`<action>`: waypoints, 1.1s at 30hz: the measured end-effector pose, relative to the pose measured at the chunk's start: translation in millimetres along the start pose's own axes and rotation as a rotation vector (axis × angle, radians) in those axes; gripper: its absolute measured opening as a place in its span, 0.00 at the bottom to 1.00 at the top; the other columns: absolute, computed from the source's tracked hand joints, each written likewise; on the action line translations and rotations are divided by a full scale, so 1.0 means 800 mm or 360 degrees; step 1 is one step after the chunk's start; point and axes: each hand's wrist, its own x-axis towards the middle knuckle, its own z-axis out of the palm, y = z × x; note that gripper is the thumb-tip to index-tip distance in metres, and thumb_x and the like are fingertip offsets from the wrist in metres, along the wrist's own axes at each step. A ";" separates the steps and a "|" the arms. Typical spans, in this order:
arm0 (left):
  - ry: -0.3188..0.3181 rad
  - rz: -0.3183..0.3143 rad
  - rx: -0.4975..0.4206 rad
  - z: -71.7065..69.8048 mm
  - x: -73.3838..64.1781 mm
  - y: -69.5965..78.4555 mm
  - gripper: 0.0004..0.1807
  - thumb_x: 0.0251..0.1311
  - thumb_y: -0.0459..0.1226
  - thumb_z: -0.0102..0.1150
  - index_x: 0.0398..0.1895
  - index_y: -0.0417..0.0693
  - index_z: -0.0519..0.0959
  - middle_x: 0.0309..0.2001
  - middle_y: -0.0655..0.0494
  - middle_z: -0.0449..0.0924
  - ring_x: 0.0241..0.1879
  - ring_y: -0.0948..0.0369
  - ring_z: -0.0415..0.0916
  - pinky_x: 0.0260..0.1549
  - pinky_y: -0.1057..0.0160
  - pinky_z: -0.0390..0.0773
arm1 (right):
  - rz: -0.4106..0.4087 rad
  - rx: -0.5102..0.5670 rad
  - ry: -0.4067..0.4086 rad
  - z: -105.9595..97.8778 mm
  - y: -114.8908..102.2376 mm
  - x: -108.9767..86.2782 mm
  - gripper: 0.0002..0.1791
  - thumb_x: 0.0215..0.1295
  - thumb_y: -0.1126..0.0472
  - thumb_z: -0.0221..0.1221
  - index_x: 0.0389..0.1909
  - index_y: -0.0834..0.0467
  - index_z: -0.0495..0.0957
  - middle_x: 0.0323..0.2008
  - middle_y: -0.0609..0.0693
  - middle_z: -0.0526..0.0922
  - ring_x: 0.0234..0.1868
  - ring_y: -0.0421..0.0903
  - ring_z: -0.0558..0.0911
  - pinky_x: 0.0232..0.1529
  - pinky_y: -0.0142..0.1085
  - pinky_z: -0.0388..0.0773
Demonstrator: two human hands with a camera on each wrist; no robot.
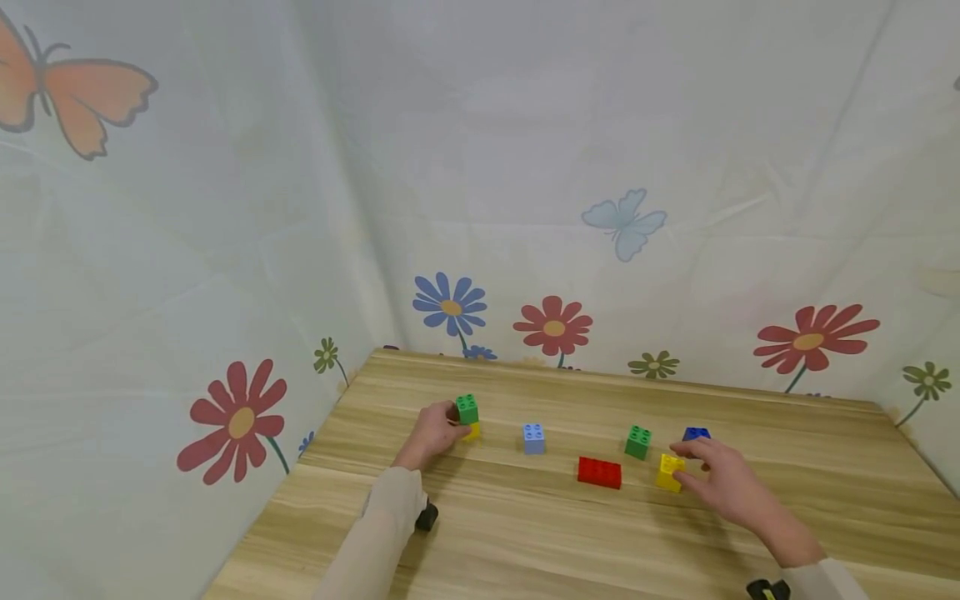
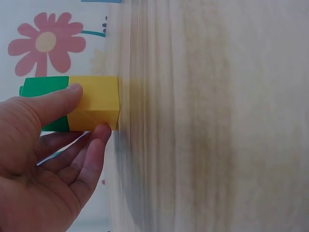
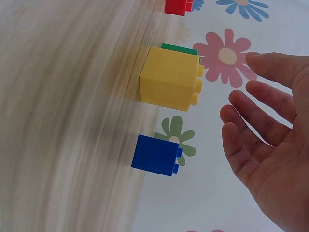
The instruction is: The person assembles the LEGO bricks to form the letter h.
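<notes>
My left hand point(image 1: 429, 435) pinches a two-brick stack at the table's left side. The stack is a green brick point(image 1: 467, 408) on top of a yellow brick point(image 2: 99, 94). In the left wrist view the thumb lies across the seam, with fingertips at the yellow brick's other side. My right hand point(image 1: 731, 483) hovers over a separate yellow brick point(image 1: 666, 475), fingers relaxed and spread. The right wrist view shows a gap between those fingers and the brick's studs. Just behind that hand is a dark blue brick point(image 3: 155, 154), partly covered by it in the head view.
A light blue brick point(image 1: 533, 439) stands right of the held stack. Farther right are a longer red brick point(image 1: 599, 472), lying flat, and another green brick point(image 1: 638, 442). The wooden table point(image 1: 510, 533) meets a flower-patterned cloth point(image 1: 510, 208) at its back and left edges.
</notes>
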 end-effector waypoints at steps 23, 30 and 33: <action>-0.0073 0.0213 0.0069 -0.007 -0.030 -0.005 0.11 0.56 0.36 0.65 0.38 0.38 0.78 0.36 0.51 0.80 0.37 0.57 0.77 0.38 0.58 0.78 | 0.0022 -0.0010 0.0024 0.001 0.012 -0.008 0.18 0.54 0.64 0.67 0.46 0.63 0.80 0.45 0.58 0.79 0.44 0.57 0.78 0.37 0.48 0.79; -0.0139 0.0320 0.0053 0.007 -0.040 0.009 0.10 0.55 0.35 0.66 0.35 0.36 0.78 0.34 0.52 0.80 0.36 0.58 0.78 0.37 0.60 0.77 | -0.0001 -0.0061 0.0030 0.000 0.013 -0.010 0.19 0.52 0.65 0.68 0.46 0.64 0.80 0.46 0.61 0.78 0.45 0.60 0.77 0.37 0.50 0.79; -0.0203 0.0362 0.0033 0.016 -0.042 0.017 0.11 0.56 0.34 0.65 0.37 0.35 0.78 0.36 0.51 0.80 0.38 0.57 0.79 0.39 0.60 0.78 | 0.0003 -0.0071 0.0011 0.001 0.014 -0.010 0.19 0.52 0.63 0.69 0.47 0.63 0.80 0.47 0.59 0.78 0.44 0.59 0.77 0.37 0.49 0.79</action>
